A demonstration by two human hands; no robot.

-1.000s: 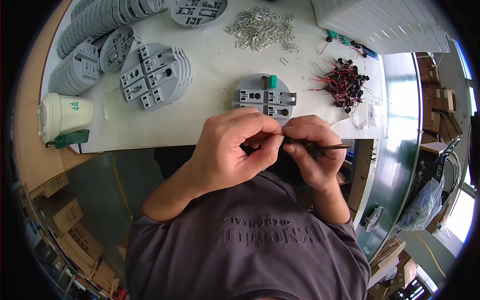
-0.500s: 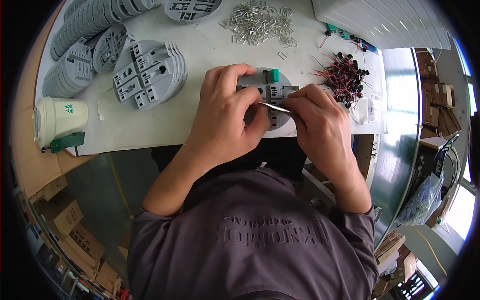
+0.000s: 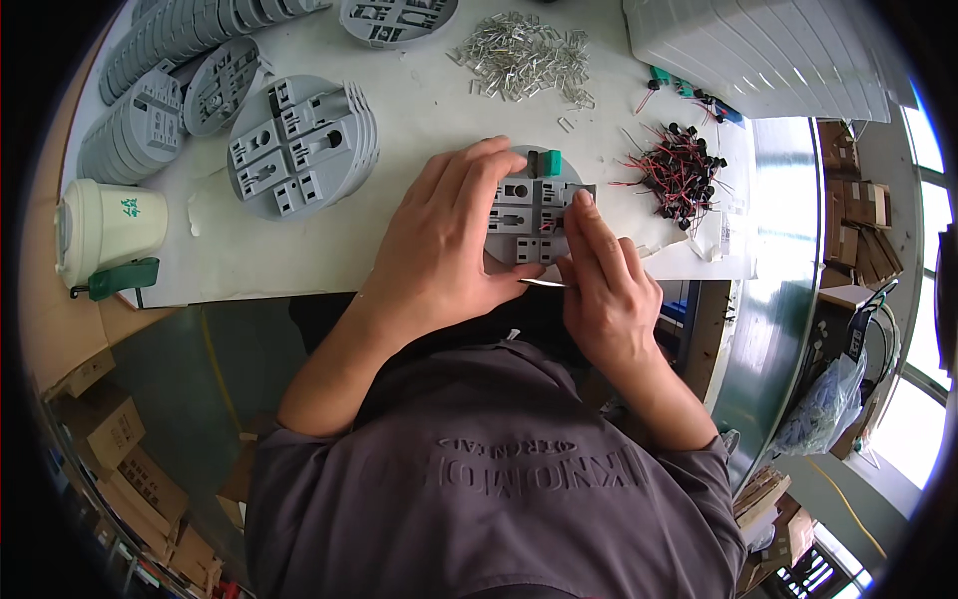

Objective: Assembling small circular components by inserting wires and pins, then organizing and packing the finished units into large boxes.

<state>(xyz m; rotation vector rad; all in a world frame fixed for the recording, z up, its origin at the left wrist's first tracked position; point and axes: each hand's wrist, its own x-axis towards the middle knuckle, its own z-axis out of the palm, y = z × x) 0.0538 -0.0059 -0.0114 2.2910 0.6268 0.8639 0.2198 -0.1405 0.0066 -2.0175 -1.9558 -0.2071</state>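
A round grey plastic base (image 3: 507, 193) with raised rectangular blocks lies in front of me near the table's front edge. A small green block (image 3: 552, 163) stands at its upper part. My left hand (image 3: 439, 240) grips the base from its left side, fingers over the far rim and thumb at the near edge. Pale tweezers (image 3: 542, 283) stick out from my right hand (image 3: 611, 290), which keeps hold of them low down. That hand's outstretched fingertips press on the right end of the base's blocks. A short dark-and-red piece shows beside them; its kind is unclear.
Small black parts with red wires (image 3: 684, 175) lie piled to the right. Beyond the base is a heap of U-shaped metal pieces (image 3: 524, 55). Stacked grey bases (image 3: 299, 150) and a lidded cream cup (image 3: 115, 235) stand left. A white ribbed bin (image 3: 748, 50) fills the far right.
My right hand has moved down and turned, its fingertips now pressing on the base. The tweezers have shifted from over the base to its near edge. My left hand's fingers have straightened.
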